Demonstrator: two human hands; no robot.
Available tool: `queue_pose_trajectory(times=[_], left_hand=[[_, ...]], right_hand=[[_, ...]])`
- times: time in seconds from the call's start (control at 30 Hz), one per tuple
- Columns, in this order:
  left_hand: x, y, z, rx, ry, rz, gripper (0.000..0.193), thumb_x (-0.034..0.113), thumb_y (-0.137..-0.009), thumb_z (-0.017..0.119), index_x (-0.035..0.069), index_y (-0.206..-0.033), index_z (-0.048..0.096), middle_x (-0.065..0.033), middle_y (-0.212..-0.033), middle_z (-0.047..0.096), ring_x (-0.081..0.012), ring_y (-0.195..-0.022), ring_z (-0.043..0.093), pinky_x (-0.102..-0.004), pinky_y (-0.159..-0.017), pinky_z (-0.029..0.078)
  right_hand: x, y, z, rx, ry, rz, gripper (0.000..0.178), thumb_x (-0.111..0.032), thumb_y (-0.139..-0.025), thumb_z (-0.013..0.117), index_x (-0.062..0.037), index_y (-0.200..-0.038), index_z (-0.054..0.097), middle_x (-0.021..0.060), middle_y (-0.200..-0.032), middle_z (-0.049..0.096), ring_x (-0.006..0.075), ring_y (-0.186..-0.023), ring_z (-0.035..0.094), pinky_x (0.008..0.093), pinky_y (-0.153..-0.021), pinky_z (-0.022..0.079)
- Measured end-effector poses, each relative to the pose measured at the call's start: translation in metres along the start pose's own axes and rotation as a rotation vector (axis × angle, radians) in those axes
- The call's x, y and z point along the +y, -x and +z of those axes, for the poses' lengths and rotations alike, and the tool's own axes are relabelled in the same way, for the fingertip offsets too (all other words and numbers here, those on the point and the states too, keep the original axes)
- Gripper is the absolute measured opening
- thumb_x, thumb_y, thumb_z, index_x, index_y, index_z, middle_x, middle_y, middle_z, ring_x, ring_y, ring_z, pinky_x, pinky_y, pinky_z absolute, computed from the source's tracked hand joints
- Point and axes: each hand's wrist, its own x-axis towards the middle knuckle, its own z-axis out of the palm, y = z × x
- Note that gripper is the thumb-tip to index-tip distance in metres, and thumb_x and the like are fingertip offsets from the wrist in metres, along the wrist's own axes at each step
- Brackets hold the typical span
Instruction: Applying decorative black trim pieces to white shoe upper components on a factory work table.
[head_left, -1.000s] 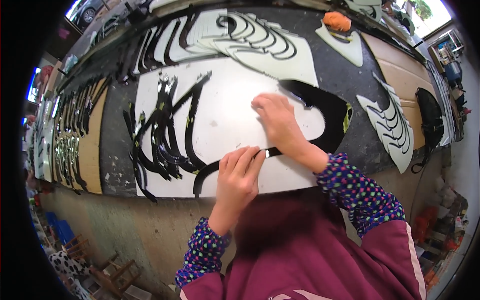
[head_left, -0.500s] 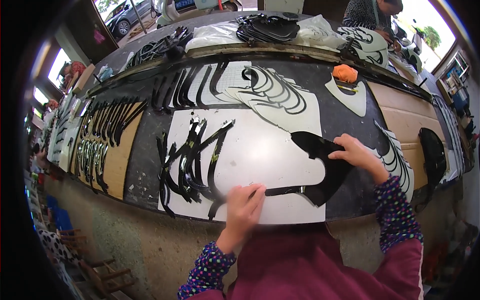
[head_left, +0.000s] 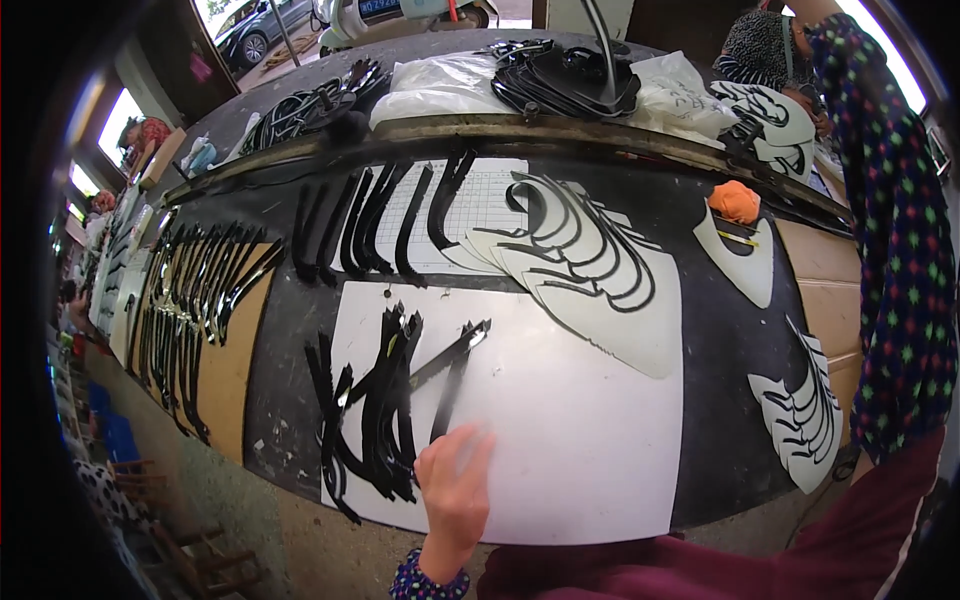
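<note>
My left hand (head_left: 455, 490), smeared by motion, is closed at the lower end of a blurred black curved strip (head_left: 452, 395). Beside it, a heap of black strips (head_left: 385, 400) lies crossed on the white board (head_left: 590, 460). My right arm (head_left: 895, 250) reaches far up along the right side. Only the base of my right hand (head_left: 815, 8) shows at the top edge; its fingers are out of the picture. Beyond the rail, a black strip (head_left: 605, 45) stands up from a stack of black panels (head_left: 565, 85).
Pale templates with black curved lines (head_left: 590, 250) fan over the board's far edge. Further black strips (head_left: 375, 215) lie beside a gridded sheet. More strips (head_left: 190, 300) cover the brown board at left. An orange bundle (head_left: 735, 202) sits at right. A long rail (head_left: 440, 130) crosses behind.
The black panel with its strip has left the white board and my right hand. That hand has swung up to the top right. My left hand has moved left to the strips.
</note>
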Motion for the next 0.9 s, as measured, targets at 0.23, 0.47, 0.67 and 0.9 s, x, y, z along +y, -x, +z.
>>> queue_pose_trajectory(times=[0.23, 0.47, 0.67, 0.9], left_hand=[[-0.018, -0.013, 0.009, -0.1, -0.301, -0.09, 0.037, 0.003, -0.081, 0.072, -0.003, -0.117, 0.064, -0.0166, -0.118, 0.06, -0.033, -0.103, 0.057, -0.0401, -0.087, 0.049], [-0.02, -0.025, 0.011, -0.088, -0.4, -0.012, 0.039, -0.006, -0.076, 0.061, -0.009, -0.115, 0.06, -0.0186, -0.11, 0.061, -0.0328, -0.091, 0.058, -0.0381, -0.079, 0.051], [-0.021, -0.022, 0.011, -0.051, -0.398, 0.094, 0.045, -0.008, -0.075, 0.059, -0.006, -0.12, 0.061, -0.0168, -0.106, 0.063, -0.0298, -0.09, 0.059, -0.0346, -0.078, 0.053], [0.015, 0.006, 0.011, -0.108, -0.277, 0.283, 0.044, -0.001, -0.075, 0.064, -0.001, -0.119, 0.064, -0.0107, -0.102, 0.066, -0.0247, -0.088, 0.061, -0.0331, -0.077, 0.053]], right_hand=[[0.203, -0.034, 0.095, 0.379, -0.249, 0.109, 0.026, -0.02, -0.087, 0.072, 0.0032, -0.096, 0.066, 0.0098, -0.089, 0.067, 0.0227, -0.071, 0.066, 0.0363, -0.065, 0.057], [0.251, 0.118, 0.111, 0.185, 0.779, -0.359, 0.032, -0.024, -0.09, 0.061, 0.0015, -0.108, 0.055, 0.0177, -0.089, 0.06, 0.0275, -0.086, 0.062, 0.0357, -0.081, 0.049], [0.216, 0.377, 0.171, -0.242, 1.093, -0.358, 0.058, -0.034, -0.091, 0.063, 0.0076, -0.129, 0.047, 0.0293, -0.135, 0.048, 0.0397, -0.129, 0.046, 0.0436, -0.106, 0.04], [0.209, 0.371, 0.136, -0.309, 0.927, -0.523, 0.026, -0.007, -0.092, 0.05, 0.005, -0.115, 0.051, 0.0184, -0.089, 0.058, 0.0277, -0.071, 0.065, 0.0366, -0.06, 0.054]])
